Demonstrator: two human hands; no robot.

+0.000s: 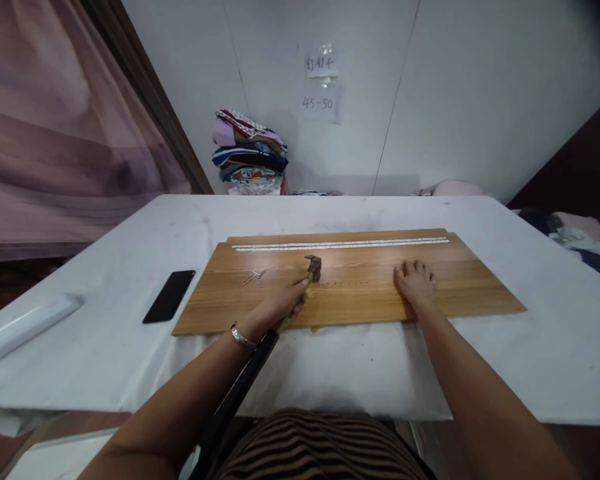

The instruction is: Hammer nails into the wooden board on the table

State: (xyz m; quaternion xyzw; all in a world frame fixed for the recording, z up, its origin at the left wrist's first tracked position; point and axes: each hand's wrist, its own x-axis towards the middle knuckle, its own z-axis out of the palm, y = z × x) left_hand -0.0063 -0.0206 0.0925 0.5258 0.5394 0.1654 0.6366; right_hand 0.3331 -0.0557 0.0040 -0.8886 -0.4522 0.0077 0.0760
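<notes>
My left hand (293, 298) is closed around the handle of a claw hammer (314, 268). The hammer's dark metal head rests on or just above a brown wooden board (260, 313); I cannot tell which. A black length runs back from the handle beneath my left forearm. My right hand (417, 283) lies on the right part of the board, fingers apart and holding nothing. Between the hands, a row of small dark nail heads or holes (343, 283) crosses the board. A small pile of loose nails (255, 278) lies left of the hammer.
Two thin white marked strips (340, 245) run along the board's far side. A black phone (170, 297) and a white curved object (30, 327) lie to the left on the white-covered table (105, 267). Folded clothes (250, 157) are stacked by the back wall, below paper notes (321, 103).
</notes>
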